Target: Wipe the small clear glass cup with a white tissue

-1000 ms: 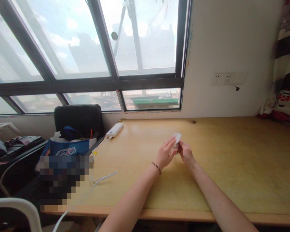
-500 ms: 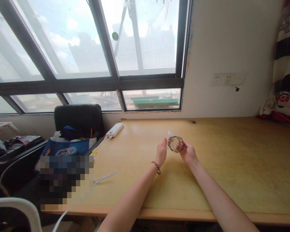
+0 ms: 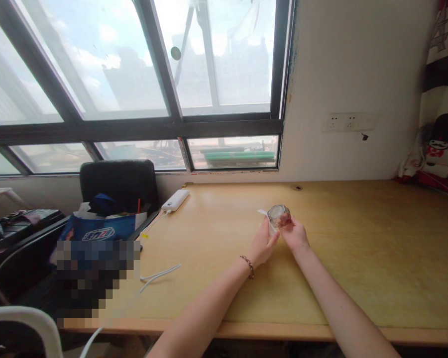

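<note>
Above the desk, my right hand (image 3: 296, 235) is closed around a small, round, clear glass cup (image 3: 278, 212). Its fingers show reddish through the glass. One round end of the cup tilts up towards me; I cannot tell whether that is its mouth or its base. My left hand (image 3: 262, 242), with a chain bracelet on the wrist, is at the cup's left side, closed on a thin white tissue (image 3: 263, 212). A corner of the tissue sticks out to the left, and part of it is hidden between the hand and the cup.
A yellowish wooden desk (image 3: 358, 258) lies below my hands. On its left are a white power bank (image 3: 175, 200) and a white cable (image 3: 160, 272). A black chair (image 3: 118, 181) with a blue bag (image 3: 100, 230) stands left of the desk. Wall sockets (image 3: 342, 122) are at the back.
The cup has turned and moved slightly right and up, its round end now facing more upward. My left hand has shifted right with the tissue, closer under the cup. The view has shifted slightly.
</note>
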`<state>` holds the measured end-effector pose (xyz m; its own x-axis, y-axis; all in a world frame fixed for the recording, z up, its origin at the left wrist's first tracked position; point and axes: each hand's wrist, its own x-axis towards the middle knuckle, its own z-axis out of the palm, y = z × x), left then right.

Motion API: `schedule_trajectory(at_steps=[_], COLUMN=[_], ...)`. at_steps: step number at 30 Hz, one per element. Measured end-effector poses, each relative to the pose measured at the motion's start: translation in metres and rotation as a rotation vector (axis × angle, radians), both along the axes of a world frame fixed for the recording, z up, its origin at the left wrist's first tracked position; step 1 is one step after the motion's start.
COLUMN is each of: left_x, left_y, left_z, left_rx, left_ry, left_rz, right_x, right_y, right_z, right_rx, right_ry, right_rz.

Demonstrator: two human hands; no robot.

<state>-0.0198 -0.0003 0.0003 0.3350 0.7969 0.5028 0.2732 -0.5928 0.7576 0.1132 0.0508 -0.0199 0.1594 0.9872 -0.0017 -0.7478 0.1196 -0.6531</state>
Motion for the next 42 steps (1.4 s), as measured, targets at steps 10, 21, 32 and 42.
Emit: schedule_trajectory(at_steps=[10, 21, 32, 42], left_x=[-0.001, -0.018, -0.026, -0.022], left_y=[-0.007, 0.004, 0.025, 0.026], left_z=[0.007, 0.022, 0.018, 0.005], left_rx=[0.351, 0.416, -0.209, -0.181], left_ry=[0.454, 0.431, -0.243, -0.147], left_rz=[-0.086, 0.055, 0.153, 0.366], right_x=[0.005, -0.024, -0.022, -0.013], right_y=[0.005, -0.016, -0.02, -0.018], right_z=[-0.004, 0.006, 0.012, 0.018], right_rx=[-0.136, -0.162, -0.144, -0.129], right_ry=[0.136, 0.113, 0.152, 0.211], right_rz=[-0.053, 0.176, 0.247, 0.07])
